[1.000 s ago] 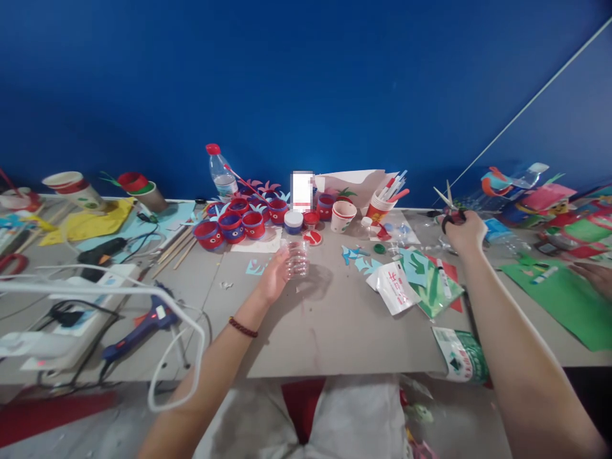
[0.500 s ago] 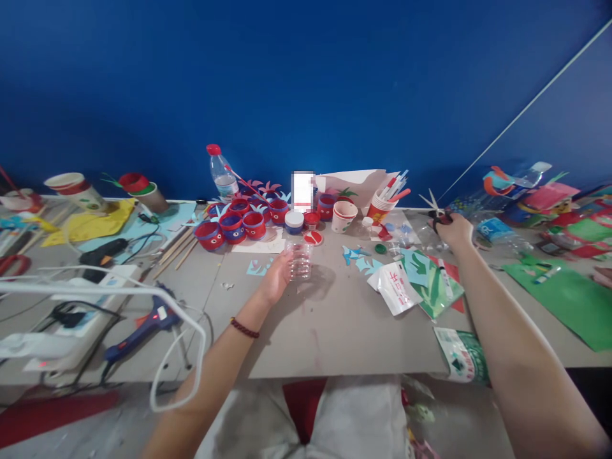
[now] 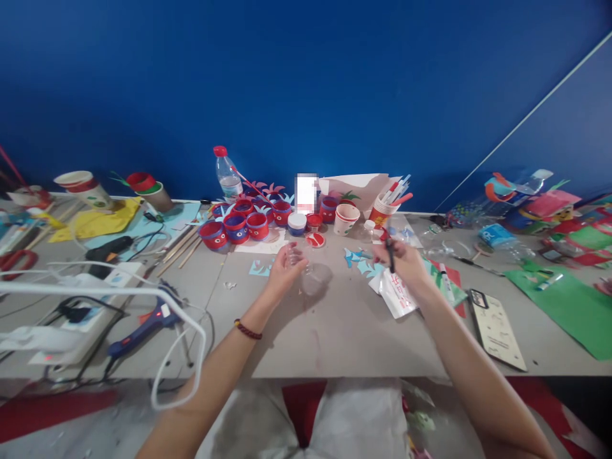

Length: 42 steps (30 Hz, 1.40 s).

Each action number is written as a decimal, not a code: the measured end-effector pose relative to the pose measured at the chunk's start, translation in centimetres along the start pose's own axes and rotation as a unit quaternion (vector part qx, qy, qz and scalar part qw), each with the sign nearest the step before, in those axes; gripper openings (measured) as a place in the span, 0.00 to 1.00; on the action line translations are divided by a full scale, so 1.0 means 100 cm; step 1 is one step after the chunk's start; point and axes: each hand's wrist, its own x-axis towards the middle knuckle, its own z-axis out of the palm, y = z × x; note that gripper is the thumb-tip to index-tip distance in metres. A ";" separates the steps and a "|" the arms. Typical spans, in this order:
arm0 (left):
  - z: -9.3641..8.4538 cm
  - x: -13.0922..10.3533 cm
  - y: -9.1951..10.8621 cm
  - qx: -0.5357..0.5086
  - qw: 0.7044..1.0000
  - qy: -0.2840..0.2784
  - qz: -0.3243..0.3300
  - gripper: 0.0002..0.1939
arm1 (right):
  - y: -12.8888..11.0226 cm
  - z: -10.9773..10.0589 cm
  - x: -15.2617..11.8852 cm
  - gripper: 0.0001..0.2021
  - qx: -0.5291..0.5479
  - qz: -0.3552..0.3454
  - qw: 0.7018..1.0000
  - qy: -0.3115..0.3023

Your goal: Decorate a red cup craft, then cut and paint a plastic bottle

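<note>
My left hand [image 3: 283, 268], with a dark beaded bracelet at the wrist, grips a clear plastic bottle piece [image 3: 308, 262] above the middle of the table. Its outline is hard to make out. In my right hand [image 3: 408, 266] is a pair of scissors [image 3: 391, 254] with dark handles; motion blurs them and I cannot tell how the blades stand. That hand is over a white printed packet [image 3: 399, 299] and near blue paper cut-outs [image 3: 362, 260].
Red and blue rings with eyes [image 3: 212, 236] stand at the back, beside a bottle [image 3: 227, 175] and a paper cup [image 3: 346, 220]. On the left lie a blue glue gun [image 3: 143, 328], power strip [image 3: 90, 319] and white cable [image 3: 203, 344]. Green paper [image 3: 568, 312] lies right.
My right hand has come left and nearer with the scissors, from the right side of the table towards the middle. My left hand still holds the plastic piece, now turned differently.
</note>
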 end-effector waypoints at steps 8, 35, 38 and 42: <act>-0.004 -0.002 -0.005 0.142 0.974 0.059 0.165 0.32 | -0.041 0.079 -0.047 0.17 -0.096 0.012 0.981 -0.167; -0.010 -0.004 -0.014 0.509 0.756 0.085 0.403 0.29 | -0.025 0.093 -0.062 0.22 -0.094 0.029 0.976 -0.192; -0.009 -0.004 -0.015 0.504 0.759 0.086 0.404 0.29 | -0.025 0.094 -0.062 0.21 -0.086 0.044 0.976 -0.194; -0.009 -0.005 -0.014 0.507 0.763 0.085 0.392 0.28 | -0.025 0.094 -0.062 0.19 -0.083 0.053 0.975 -0.200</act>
